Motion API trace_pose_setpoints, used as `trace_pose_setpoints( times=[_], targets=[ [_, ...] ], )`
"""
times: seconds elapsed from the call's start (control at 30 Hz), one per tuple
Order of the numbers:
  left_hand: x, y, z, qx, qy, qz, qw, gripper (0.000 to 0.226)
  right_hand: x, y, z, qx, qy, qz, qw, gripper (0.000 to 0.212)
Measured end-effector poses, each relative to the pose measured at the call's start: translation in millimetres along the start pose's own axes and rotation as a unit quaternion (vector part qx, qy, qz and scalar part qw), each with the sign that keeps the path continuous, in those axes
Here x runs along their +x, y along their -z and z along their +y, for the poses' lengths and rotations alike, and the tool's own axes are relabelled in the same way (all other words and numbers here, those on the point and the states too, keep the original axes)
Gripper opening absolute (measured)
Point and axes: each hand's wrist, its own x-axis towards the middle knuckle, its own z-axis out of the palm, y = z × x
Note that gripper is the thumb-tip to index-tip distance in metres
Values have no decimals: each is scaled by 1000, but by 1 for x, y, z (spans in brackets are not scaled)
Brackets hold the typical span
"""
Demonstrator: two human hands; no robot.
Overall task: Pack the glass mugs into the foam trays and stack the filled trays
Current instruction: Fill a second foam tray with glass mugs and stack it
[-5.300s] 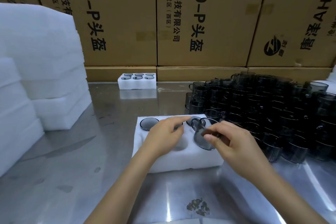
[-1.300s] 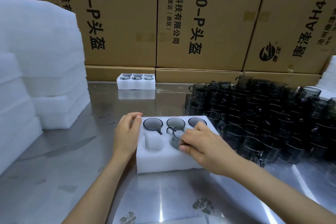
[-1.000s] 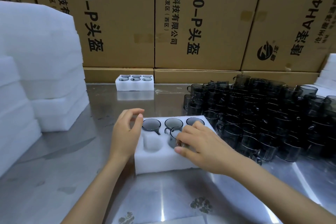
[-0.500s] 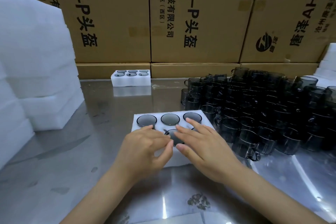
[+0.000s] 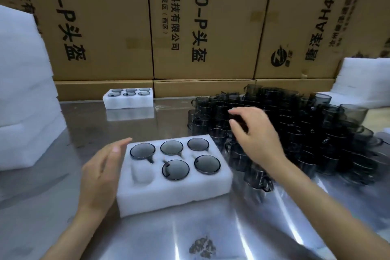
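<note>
Both hands empty: my left hand (image 5: 100, 172) flat against foam tray (image 5: 168, 194) at its 9 o'clock side, five mugs in; right hand (image 5: 256, 135) loosely spread over mug pile (image 5: 306, 133), tray's 2 o'clock.

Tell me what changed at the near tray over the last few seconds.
The near foam tray went from about three seated mugs to five; only its front-left pocket is empty. The right hand let go of the front-middle mug and moved right, over the loose mug pile, holding nothing. The left hand is open beside the tray's left edge. The far filled tray stayed put.
</note>
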Motion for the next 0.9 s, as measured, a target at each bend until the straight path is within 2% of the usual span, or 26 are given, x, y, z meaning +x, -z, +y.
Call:
trace_pose_setpoints(
  times=[0.07,0.17,0.23,0.33,0.43,0.53,0.7,0.9],
  targets=[
    [4,-1,-10,-31,59,13,998,40,21,18,33,-75,-62,46,994,32],
    [5,-4,-18,-31,103,12,994,42,44,41,79,-163,-159,62,972,37],
    [6,-5,-20,-35,112,7,993,42,54,53,103,-208,-217,42,953,41],
    [7,-6,-22,-37,120,1,992,44,65,63,129,-260,-268,-30,927,47],
    [6,-6,-24,-44,129,4,991,43,73,65,143,-293,-281,-93,909,44],
    [7,-6,-24,-47,129,7,990,40,79,63,149,-311,-284,-120,899,33],
    [8,-6,-23,-42,134,2,990,42,85,59,146,-283,-278,-91,913,21],
    [8,-6,-22,-47,144,5,988,43,82,56,135,-246,-255,-62,933,21]
  ],
)
